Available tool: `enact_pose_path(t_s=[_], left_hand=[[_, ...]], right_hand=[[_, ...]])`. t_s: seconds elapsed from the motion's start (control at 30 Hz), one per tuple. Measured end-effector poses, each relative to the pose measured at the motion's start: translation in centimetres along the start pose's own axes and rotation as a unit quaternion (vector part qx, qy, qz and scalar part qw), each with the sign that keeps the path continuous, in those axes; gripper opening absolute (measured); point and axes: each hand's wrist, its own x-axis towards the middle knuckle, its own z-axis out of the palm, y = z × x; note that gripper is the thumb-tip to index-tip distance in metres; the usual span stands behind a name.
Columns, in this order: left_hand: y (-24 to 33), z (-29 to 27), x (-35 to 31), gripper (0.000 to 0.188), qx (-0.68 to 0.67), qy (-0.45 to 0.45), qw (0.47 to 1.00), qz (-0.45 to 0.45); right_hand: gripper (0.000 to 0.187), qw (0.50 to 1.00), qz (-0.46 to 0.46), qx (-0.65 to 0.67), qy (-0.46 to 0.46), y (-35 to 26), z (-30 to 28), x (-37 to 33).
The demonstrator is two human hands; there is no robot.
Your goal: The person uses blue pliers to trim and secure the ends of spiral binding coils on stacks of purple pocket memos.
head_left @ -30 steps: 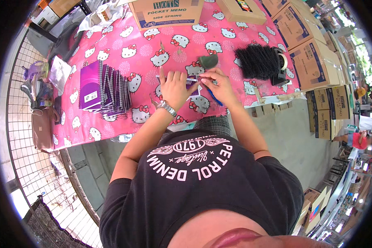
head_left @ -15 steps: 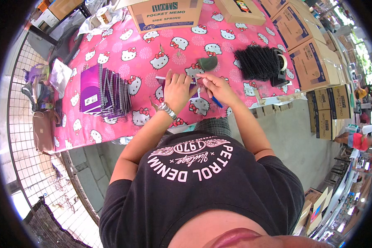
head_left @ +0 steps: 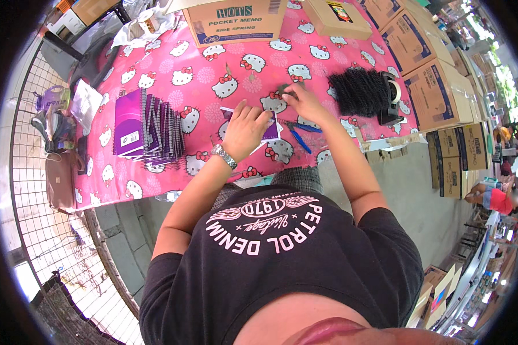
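Note:
My left hand (head_left: 244, 129) lies over a small purple notebook (head_left: 270, 133) with white page edges, its fingers flat and pressing it to the table; much of the notebook is hidden beneath. Just beyond it, my right hand (head_left: 306, 106) has its fingertips closed on a dark green half-round object (head_left: 282, 88), mostly covered by the fingers. Below the right hand, pliers with blue handles (head_left: 300, 139) rest on the table. To the left stands a leaning stack of purple spiral notebooks (head_left: 155, 129).
A pink patterned cloth covers the table (head_left: 204, 75). Black spiral coils (head_left: 360, 92) are heaped at the right beside a tape dispenser (head_left: 392, 100). A cardboard box (head_left: 236, 23) and a flatter box (head_left: 336, 20) stand at the back. Cartons (head_left: 431, 92) are stacked along the right edge.
My right hand has moved forward from beside the left hand onto the green object, uncovering the pliers. My left hand stays on the notebook.

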Motion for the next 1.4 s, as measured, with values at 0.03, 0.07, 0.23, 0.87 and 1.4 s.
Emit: enact_pose_path(t_s=[0.03,0.07,0.23,0.87,1.4], left_hand=[[-0.1,-0.1,-0.1,0.024,-0.002,-0.007,1.000,-0.015],[0.0,-0.2,-0.2,0.025,-0.005,-0.015,0.999,-0.028],[0.8,-1.3,-0.4,0.032,0.038,0.053,0.991,-0.113],[-0.7,-1.4,0.0,0.041,-0.067,0.014,0.995,-0.068],[-0.7,-1.6,0.1,0.040,-0.104,0.008,0.991,-0.079]], right_hand=[[0.037,0.995,0.011,-0.102,-0.012,-0.1,0.0,0.5],[0.039,0.979,0.022,-0.203,-0.022,-0.2,0.0,0.8],[0.043,0.991,0.033,-0.017,-0.126,-0.9,-1.1,1.8],[0.047,0.947,-0.007,0.197,-0.254,-5.2,-3.7,-1.0],[0.038,0.818,-0.024,0.500,-0.283,-5.0,-3.1,-1.9]])
